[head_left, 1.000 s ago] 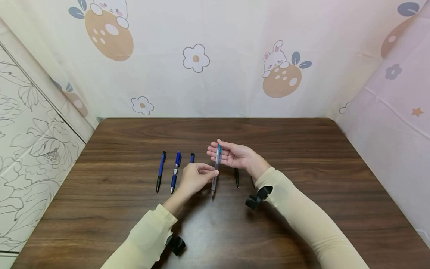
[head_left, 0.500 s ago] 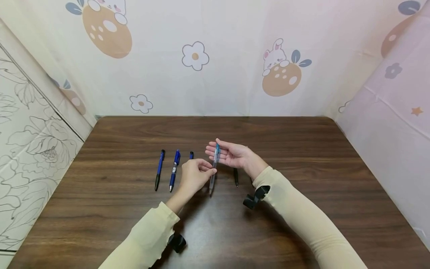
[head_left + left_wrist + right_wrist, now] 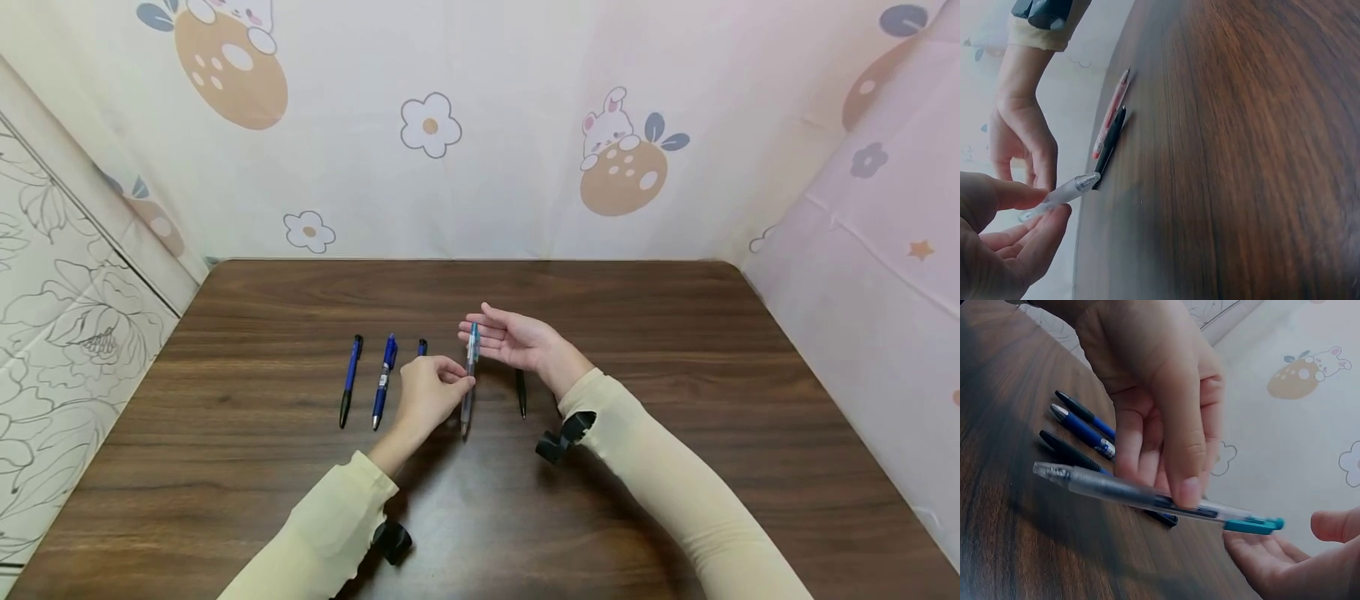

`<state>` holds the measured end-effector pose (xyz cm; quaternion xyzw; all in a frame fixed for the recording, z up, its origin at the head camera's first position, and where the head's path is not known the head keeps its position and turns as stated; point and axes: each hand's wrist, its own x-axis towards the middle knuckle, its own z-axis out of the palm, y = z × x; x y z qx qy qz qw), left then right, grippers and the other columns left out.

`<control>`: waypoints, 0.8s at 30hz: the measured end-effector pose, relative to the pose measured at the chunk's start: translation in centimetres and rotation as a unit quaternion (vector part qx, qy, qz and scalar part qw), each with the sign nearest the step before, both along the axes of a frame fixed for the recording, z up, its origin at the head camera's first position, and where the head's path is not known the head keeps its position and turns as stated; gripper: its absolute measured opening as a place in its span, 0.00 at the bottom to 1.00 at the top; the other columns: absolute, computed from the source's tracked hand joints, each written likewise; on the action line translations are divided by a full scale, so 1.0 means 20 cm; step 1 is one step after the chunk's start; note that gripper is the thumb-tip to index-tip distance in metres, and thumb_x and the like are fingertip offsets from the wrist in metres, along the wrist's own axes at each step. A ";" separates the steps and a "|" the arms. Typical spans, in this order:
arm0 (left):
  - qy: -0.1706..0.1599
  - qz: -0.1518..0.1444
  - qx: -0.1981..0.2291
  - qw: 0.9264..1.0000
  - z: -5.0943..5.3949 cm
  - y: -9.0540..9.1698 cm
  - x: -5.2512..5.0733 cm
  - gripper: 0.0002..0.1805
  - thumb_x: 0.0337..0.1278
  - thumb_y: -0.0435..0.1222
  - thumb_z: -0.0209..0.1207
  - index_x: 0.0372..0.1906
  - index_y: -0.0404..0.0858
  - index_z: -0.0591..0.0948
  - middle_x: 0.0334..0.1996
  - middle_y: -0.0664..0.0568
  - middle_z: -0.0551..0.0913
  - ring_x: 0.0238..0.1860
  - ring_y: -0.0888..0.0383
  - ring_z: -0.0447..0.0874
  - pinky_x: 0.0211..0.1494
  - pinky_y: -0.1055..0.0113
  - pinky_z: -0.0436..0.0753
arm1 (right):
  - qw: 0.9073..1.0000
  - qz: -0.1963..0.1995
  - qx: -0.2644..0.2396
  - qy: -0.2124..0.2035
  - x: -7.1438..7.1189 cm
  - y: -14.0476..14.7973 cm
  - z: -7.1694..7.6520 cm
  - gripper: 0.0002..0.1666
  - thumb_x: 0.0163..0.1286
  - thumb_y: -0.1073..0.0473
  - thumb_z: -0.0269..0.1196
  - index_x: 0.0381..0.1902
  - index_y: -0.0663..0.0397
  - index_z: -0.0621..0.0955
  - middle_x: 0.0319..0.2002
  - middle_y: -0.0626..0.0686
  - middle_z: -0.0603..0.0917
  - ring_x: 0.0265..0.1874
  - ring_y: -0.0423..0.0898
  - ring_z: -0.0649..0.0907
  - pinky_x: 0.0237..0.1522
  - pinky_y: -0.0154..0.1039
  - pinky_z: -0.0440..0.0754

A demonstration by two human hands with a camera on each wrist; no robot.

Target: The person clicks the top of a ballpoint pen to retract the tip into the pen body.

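My left hand [image 3: 431,396] pinches a clear-barrelled ballpoint pen [image 3: 467,398] between thumb and fingers, above the table. The pen's teal clip [image 3: 1250,526] and button point away from me, its tip toward me. My right hand [image 3: 528,342] is held palm up with fingers extended, behind the clip end. Its thumb stands apart from the pen; whether its fingers touch the clip I cannot tell. In the left wrist view, a black pen [image 3: 1110,145] and a pink-red pen [image 3: 1110,112] lie beside the right hand.
Left of my hands lie a blue-and-black pen [image 3: 350,383], a blue pen [image 3: 385,379] and another blue-and-black pen [image 3: 422,347], partly hidden by the left hand. The brown wooden table [image 3: 285,500] ends at a patterned curtain [image 3: 517,167].
The clear pen has shifted slightly left with the left hand. The right thumb, earlier by the pen's clip end, now stands away from it. The view has moved a little.
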<state>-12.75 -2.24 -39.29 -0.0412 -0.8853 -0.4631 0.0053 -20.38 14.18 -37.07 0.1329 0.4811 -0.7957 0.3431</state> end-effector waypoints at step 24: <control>-0.035 0.015 -0.125 0.991 -0.05 0.01 -0.06 0.27 0.50 0.28 0.62 0.05 0.44 0.63 0.05 0.58 0.63 0.09 0.63 0.61 0.11 0.76 0.61 | 0.999 -0.038 0.017 0.033 0.06 0.17 0.00 0.32 0.79 0.52 0.42 0.74 0.61 0.55 0.74 0.60 0.58 0.74 0.53 0.61 0.77 0.44 0.58</control>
